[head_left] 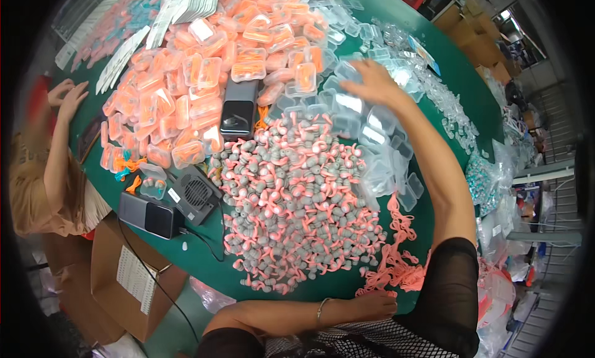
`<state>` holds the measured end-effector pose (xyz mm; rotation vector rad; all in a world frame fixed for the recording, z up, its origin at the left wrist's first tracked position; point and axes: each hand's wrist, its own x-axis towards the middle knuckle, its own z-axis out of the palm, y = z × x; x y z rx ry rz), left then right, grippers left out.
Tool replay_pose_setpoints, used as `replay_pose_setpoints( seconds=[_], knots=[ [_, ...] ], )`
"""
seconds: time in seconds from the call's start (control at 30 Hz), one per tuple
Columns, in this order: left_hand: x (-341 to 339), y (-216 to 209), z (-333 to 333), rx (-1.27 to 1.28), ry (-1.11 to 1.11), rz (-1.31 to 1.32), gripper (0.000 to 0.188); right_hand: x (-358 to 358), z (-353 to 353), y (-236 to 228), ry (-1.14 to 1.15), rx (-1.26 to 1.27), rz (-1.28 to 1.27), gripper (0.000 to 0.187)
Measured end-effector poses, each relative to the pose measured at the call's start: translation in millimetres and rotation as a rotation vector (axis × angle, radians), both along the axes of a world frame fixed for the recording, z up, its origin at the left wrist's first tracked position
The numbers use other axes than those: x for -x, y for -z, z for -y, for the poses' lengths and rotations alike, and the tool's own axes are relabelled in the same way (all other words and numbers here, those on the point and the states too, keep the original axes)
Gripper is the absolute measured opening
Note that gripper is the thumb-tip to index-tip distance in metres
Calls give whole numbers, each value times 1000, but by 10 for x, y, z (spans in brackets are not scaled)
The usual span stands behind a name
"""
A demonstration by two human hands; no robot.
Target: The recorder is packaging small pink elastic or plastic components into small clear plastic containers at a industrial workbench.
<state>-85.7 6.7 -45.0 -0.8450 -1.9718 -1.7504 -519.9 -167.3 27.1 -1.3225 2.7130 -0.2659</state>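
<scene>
My right hand [370, 82] reaches out over a heap of clear plastic cases [378, 119], its fingers apart and nothing visible in them. Low in front of my body rests my left hand [375, 304], with a bracelet on the wrist. Its fingers are curled closed beside a bundle of coral cords [403, 268], and whatever they hold is hidden. Between both arms spreads a big pile of small pink-and-grey pieces [297, 197] that look like earplugs. Farther off lie many filled cases [180, 104] with orange contents.
A dark power bank [239, 110] stands among the piles; another dark device [149, 215] and a small fan [197, 194] with a cable are at left. Another person's hands [68, 101] rest at the table's left edge. A cardboard box [133, 271] stands below.
</scene>
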Motion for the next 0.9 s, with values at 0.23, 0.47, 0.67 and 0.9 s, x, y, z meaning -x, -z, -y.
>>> replay_pose_setpoints(
  seconds=[0.23, 0.47, 0.67, 0.9],
  knots=[
    [52, -139, 268, 292, 39, -226, 12, -1110, -1237, -451, -153, -52, 193, 46],
    [41, -59, 130, 198, 10, -255, 12, 280, -908, -449, 68, 0, -146, 63],
    [40, -101, 192, -37, 98, 26, 18, 498, -531, -137, 316, -199, -261, 66],
    [82, -176, 285, 170, -12, -248, 11, 152, -1480, -129, 335, -263, -190, 55]
  ],
)
